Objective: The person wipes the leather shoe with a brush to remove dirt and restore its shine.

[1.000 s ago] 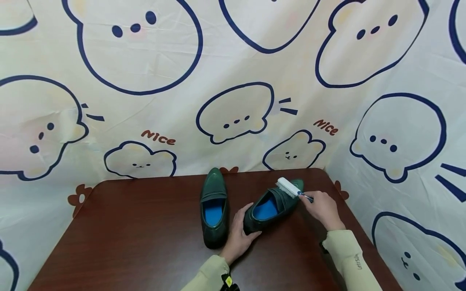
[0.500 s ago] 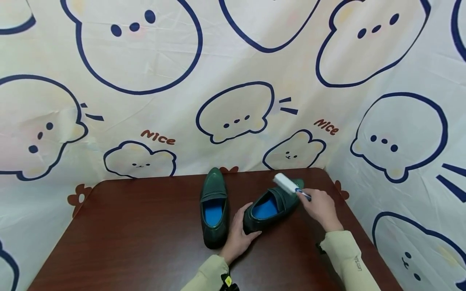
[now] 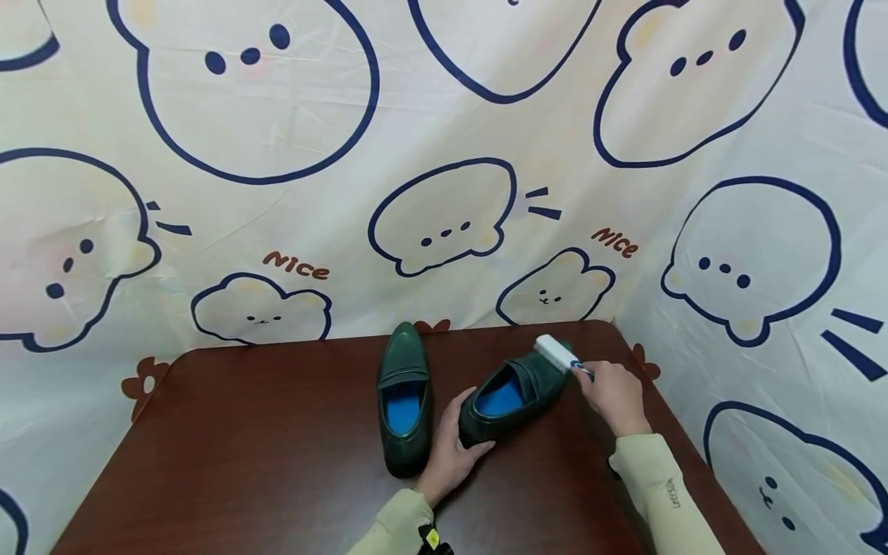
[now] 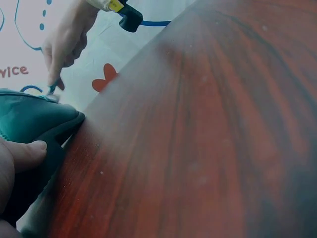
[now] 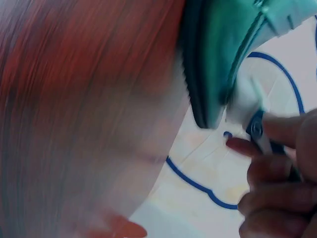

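Note:
My left hand (image 3: pixel 447 451) grips the heel of a dark green loafer (image 3: pixel 509 408) with a blue insole, its toe pointing to the back right. In the left wrist view the thumb (image 4: pixel 29 154) presses on the loafer's side (image 4: pixel 34 119). With my right hand (image 3: pixel 613 395) I hold a white brush (image 3: pixel 556 353) by its blue-and-white handle, fingers curled round it. The white head lies over the loafer's toe, bristles against the upper. In the right wrist view the brush head (image 5: pixel 243 101) is blurred beside the toe (image 5: pixel 213 99).
The matching green loafer (image 3: pixel 404 401) stands upright just left of my left hand, toe to the back. Both shoes are on a dark brown wooden table (image 3: pixel 264 432). A white cloth (image 3: pixel 444 139) with cartoon animals hangs behind and at the sides.
The brush has moved back and forth over the loafer, first up and left, then right and down towards the toe. My left hand keeps its grip on the heel. The view has shifted slightly.

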### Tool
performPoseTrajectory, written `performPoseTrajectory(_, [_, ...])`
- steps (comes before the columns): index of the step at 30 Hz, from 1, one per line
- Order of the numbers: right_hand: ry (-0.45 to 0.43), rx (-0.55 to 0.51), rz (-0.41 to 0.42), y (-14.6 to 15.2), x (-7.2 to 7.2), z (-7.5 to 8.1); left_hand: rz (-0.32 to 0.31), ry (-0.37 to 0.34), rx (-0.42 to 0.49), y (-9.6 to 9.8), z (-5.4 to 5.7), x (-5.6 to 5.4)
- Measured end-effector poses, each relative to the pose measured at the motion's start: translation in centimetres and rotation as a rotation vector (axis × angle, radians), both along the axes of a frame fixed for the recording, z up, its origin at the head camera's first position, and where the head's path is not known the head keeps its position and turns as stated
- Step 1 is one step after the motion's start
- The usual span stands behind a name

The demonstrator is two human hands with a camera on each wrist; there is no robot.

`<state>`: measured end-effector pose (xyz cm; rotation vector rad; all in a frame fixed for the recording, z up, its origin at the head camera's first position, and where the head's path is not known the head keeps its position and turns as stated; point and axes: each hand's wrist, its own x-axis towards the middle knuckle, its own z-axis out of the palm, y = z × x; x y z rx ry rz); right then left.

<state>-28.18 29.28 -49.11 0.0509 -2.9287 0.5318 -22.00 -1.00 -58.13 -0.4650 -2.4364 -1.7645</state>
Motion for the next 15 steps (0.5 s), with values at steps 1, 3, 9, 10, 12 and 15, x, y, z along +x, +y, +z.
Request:
performPoseTrajectory(1, [0.034, 0.015, -0.026, 0.13, 0.07, -0.03, -0.002, 0.001, -0.001, 0.01, 0.03, -0.02])
performPoseTrajectory(3, [0.096, 0.041, -0.075, 0.3, 0.14, -0.09, -0.005, -0.001, 0.0, 0.03, 0.1, -0.07])
performPoseTrajectory(9, [0.134, 0.059, -0.088, 0.17, 0.36, 0.02, 0.002, -0.001, -0.001, -0.04, 0.22, -0.12])
performPoseTrajectory(10, [0.134, 0.059, -0.088, 0.14, 0.37, 0.05, 0.003, 0.001, -0.003, -0.04, 0.22, -0.12])
performPoseTrajectory(12, [0.135, 0.058, -0.092, 0.1, 0.42, 0.12, 0.004, -0.006, 0.001, -0.01, 0.22, -0.12])
performPoseTrajectory(15, [0.128, 0.046, -0.092, 0.05, 0.53, 0.16, 0.017, -0.026, 0.007, 0.12, 0.27, -0.01])
